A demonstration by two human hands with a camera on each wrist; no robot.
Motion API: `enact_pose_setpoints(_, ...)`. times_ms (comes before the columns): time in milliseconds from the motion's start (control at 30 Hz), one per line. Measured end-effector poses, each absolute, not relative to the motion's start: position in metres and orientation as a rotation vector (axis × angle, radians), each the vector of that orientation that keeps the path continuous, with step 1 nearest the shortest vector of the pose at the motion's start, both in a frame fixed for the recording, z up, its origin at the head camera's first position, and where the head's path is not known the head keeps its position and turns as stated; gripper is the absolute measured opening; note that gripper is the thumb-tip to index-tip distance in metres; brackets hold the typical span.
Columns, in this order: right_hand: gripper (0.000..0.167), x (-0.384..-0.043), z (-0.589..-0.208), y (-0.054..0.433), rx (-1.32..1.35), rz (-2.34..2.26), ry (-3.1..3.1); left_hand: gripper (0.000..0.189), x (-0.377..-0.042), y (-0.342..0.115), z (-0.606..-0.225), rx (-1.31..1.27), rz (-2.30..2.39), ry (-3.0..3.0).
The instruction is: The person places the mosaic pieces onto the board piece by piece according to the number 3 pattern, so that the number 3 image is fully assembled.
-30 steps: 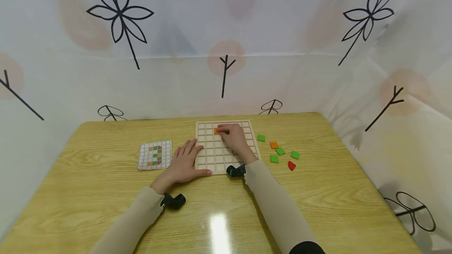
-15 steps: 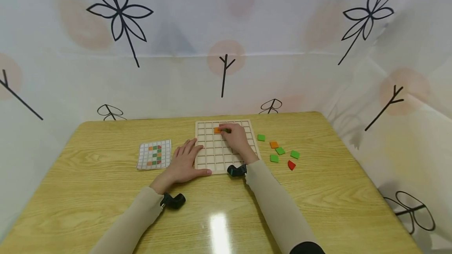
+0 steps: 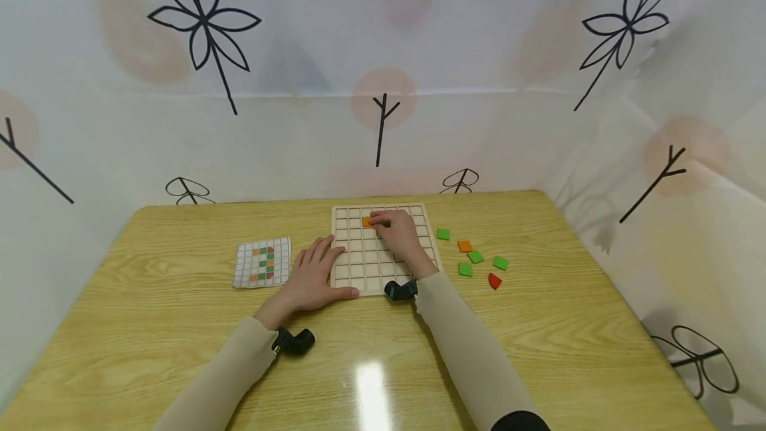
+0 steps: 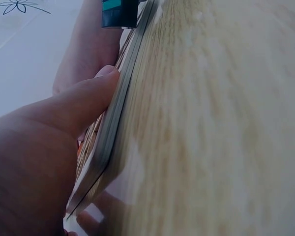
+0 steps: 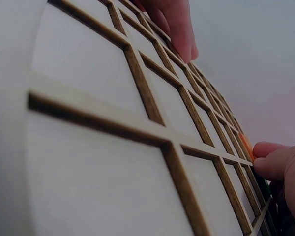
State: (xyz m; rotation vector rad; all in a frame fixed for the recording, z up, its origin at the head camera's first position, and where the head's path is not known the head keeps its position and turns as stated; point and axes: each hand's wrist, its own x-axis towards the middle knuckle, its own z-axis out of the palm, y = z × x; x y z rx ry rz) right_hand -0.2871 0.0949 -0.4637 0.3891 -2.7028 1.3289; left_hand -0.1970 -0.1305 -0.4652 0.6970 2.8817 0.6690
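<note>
A pale wooden grid board (image 3: 356, 258) lies in the middle of the table. My left hand (image 3: 309, 283) rests against its left side and near corner, fingers spread; in the left wrist view the thumb (image 4: 86, 101) lies along the board's edge. Over the far part of the board, my right hand (image 3: 399, 235) has its thumb and fingertips together at an orange tile (image 3: 366, 221), seen also between grid and fingertips in the right wrist view. A green tile (image 3: 386, 223) shows partly under the right hand. The palm hides several cells.
Left of the board lies a printed pattern card (image 3: 244, 271) with coloured squares. To the right are several loose green tiles (image 3: 465, 269), another orange tile (image 3: 465, 246) and a red quarter-round piece (image 3: 494, 281). A patterned cloth (image 3: 287, 138) hangs behind the table.
My right fingertips shift slightly at the orange tile, which seems to move a touch left. The left hand, the board and the loose pieces stay put.
</note>
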Motion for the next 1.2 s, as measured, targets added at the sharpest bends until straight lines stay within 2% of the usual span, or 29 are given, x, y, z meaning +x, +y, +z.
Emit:
enact_pose_setpoints(700,0.023,-0.292,-0.455,0.118,0.312,1.679,-2.605,0.096,-0.195,-0.13,-0.464,0.694,0.688,2.864)
enact_pose_setpoints(1200,0.025,-0.284,-0.45,0.187,0.236,1.618,-2.611,0.095,-0.198,-0.132,-0.468,0.712,0.682,2.878)
